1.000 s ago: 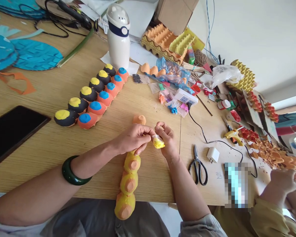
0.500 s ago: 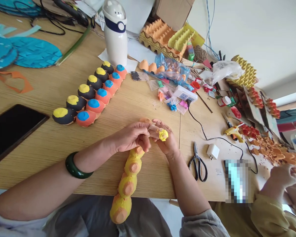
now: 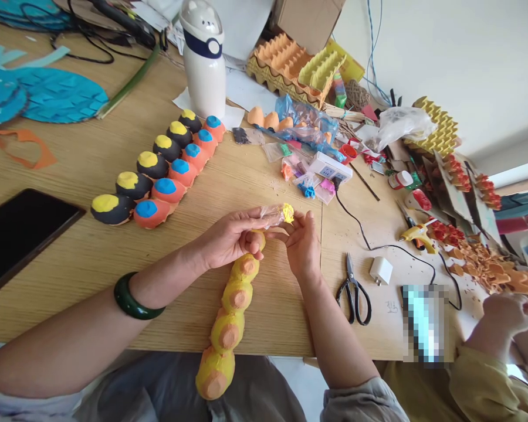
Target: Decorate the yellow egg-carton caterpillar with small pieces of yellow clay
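Observation:
My left hand [image 3: 233, 237] pinches a clear plastic bag [image 3: 270, 216] from which a yellow clay lump [image 3: 288, 213] pokes out at the right end. My right hand [image 3: 303, 243] is just right of and below the lump, its fingers apart and palm turned up, with fingertips near the bag. Under the hands runs a yellow bumpy strip [image 3: 233, 313] with orange bump tops, reaching past the table's front edge. Two bumpy strips lie farther left: a black one with yellow tops [image 3: 133, 184] and an orange one with blue tops [image 3: 165, 189].
A phone [image 3: 26, 234] lies at the left, a white bottle [image 3: 205, 70] at the back. Scissors [image 3: 352, 290], a white charger [image 3: 381, 270] and a cable are on the right. Another person's hands [image 3: 506, 316] work at the far right.
The bag with the yellow lump has moved slightly up and left. My right hand has come away from it, its fingers spreading, and more of the yellow strip's far end shows.

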`<act>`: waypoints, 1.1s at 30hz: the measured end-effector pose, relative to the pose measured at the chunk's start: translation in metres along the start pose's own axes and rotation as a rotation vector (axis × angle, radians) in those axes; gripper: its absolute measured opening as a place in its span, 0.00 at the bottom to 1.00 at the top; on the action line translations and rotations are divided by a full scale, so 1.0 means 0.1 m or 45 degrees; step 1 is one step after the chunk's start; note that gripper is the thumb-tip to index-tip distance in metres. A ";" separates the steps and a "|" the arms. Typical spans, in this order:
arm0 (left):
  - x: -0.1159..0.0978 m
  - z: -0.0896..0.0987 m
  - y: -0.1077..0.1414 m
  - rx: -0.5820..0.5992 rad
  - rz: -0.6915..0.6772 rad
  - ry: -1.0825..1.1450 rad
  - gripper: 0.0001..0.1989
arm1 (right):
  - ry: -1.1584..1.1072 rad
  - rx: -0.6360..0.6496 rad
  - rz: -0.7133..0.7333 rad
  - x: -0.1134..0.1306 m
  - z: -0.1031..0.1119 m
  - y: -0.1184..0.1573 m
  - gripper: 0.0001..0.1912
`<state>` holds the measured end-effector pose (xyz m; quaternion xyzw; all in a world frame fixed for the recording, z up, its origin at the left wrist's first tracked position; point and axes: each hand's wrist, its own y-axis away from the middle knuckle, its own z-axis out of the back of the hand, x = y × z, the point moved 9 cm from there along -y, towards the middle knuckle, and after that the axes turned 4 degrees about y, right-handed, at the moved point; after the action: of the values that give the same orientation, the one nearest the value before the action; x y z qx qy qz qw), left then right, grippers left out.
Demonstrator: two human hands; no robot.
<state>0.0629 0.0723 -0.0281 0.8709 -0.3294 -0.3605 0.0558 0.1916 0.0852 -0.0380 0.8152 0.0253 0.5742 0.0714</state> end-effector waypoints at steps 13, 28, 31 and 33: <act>-0.04 -0.11 0.07 0.179 -0.061 -0.028 0.16 | 0.485 0.159 0.416 0.28 -0.16 0.13 0.23; -0.04 -0.06 0.04 0.149 -0.068 -0.023 0.16 | 0.344 0.092 0.347 0.20 -0.03 0.03 0.19; -0.03 -0.08 0.03 0.146 -0.073 -0.089 0.19 | 0.326 0.116 0.326 0.22 -0.06 0.05 0.20; 0.00 -0.12 0.04 0.168 -0.055 -0.171 0.21 | 0.375 0.142 0.331 0.24 -0.10 0.07 0.19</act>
<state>0.0687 0.0679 -0.0183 0.8535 -0.3366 -0.3965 -0.0316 0.1902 0.0817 -0.0109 0.7215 -0.0384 0.6893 -0.0529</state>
